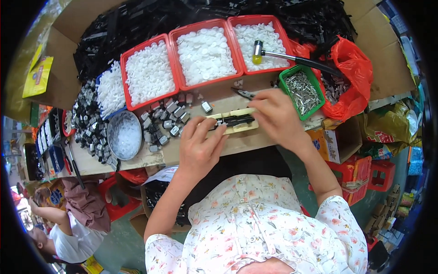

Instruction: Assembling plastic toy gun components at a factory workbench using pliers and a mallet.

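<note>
My left hand [200, 145] grips the cream fixture [242, 128], likely to steady it; I can't tell what my right hand [276, 118] holds.

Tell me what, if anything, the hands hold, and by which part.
The left hand appears to hold the cream fixture by its left end. The right hand is at its right end; whether it grips anything cannot be told.

Brown-topped table [171, 156]; on it three red trays [212, 82] of white parts [203, 52]; green tray [315, 111] of metal pins [302, 89]; round metal bowl [110, 139]; heaped small grey-black pieces [86, 114]; pliers [245, 94].
</note>
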Action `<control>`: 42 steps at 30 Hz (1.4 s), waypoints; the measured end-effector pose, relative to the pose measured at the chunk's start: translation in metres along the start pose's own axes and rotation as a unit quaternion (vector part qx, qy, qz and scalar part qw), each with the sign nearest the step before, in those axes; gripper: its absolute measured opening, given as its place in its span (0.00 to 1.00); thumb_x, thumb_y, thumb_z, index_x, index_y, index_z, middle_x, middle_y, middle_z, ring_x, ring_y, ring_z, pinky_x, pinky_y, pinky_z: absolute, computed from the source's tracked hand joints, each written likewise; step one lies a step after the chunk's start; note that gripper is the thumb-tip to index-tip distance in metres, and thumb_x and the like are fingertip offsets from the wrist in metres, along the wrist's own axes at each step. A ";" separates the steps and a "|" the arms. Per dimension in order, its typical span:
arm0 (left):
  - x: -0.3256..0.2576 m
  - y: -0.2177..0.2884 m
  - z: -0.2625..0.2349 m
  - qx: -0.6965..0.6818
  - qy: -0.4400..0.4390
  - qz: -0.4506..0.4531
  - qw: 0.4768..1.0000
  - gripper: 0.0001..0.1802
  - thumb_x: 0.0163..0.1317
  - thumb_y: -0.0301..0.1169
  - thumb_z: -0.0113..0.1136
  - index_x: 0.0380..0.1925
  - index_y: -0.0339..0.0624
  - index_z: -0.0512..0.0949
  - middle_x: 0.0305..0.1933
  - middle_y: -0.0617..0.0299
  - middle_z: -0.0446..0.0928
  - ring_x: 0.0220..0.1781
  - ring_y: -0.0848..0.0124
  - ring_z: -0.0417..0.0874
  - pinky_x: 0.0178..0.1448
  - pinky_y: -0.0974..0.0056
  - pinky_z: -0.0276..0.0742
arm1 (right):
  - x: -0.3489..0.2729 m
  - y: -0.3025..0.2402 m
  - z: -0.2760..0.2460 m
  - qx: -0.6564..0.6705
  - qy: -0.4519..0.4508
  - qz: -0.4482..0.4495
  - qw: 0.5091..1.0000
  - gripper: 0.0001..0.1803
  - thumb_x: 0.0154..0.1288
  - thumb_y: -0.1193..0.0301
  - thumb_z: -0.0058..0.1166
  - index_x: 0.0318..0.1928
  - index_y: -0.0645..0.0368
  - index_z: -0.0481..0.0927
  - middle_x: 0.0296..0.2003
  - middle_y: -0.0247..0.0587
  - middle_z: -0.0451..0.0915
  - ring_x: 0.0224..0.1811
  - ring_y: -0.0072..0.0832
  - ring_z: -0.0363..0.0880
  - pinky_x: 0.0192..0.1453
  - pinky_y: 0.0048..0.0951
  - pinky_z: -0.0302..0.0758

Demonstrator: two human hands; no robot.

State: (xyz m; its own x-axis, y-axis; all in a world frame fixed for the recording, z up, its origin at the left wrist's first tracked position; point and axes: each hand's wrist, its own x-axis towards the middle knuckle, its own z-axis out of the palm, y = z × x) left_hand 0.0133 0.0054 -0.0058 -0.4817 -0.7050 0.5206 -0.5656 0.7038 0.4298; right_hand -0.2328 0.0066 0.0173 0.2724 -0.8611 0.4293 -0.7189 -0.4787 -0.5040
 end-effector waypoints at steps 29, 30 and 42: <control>0.200 -0.033 0.080 0.096 -0.204 0.206 0.952 0.02 0.48 0.22 0.64 0.21 0.38 0.84 0.29 0.55 0.81 0.43 0.57 0.79 0.46 0.55 0.76 | -0.031 0.075 -0.063 -0.126 0.076 0.221 0.964 0.06 0.56 0.79 0.64 0.35 0.66 0.85 0.31 0.45 0.79 0.35 0.39 0.82 0.40 0.36 0.75; 0.201 -0.031 0.080 0.097 -0.206 0.208 0.951 0.02 0.48 0.22 0.64 0.21 0.38 0.84 0.29 0.55 0.81 0.43 0.57 0.79 0.46 0.55 0.76 | -0.032 0.075 -0.063 -0.125 0.078 0.223 0.964 0.06 0.56 0.79 0.64 0.35 0.66 0.85 0.31 0.45 0.79 0.35 0.39 0.82 0.40 0.36 0.75; 0.201 -0.041 0.076 0.091 -0.217 0.203 0.950 0.02 0.47 0.23 0.66 0.21 0.35 0.82 0.26 0.51 0.79 0.42 0.55 0.79 0.46 0.54 0.77 | -0.036 0.074 -0.061 -0.039 0.118 0.253 0.959 0.06 0.59 0.80 0.63 0.37 0.68 0.84 0.33 0.45 0.83 0.34 0.31 0.85 0.39 0.30 0.78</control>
State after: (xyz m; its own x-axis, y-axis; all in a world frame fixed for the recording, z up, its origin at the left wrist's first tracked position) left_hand -0.1115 -0.1712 0.0250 -0.8936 -0.3752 0.2463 -0.3608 0.9270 0.1029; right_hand -0.3348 0.0132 0.0103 -0.2703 -0.9128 0.3062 -0.7686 0.0131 -0.6395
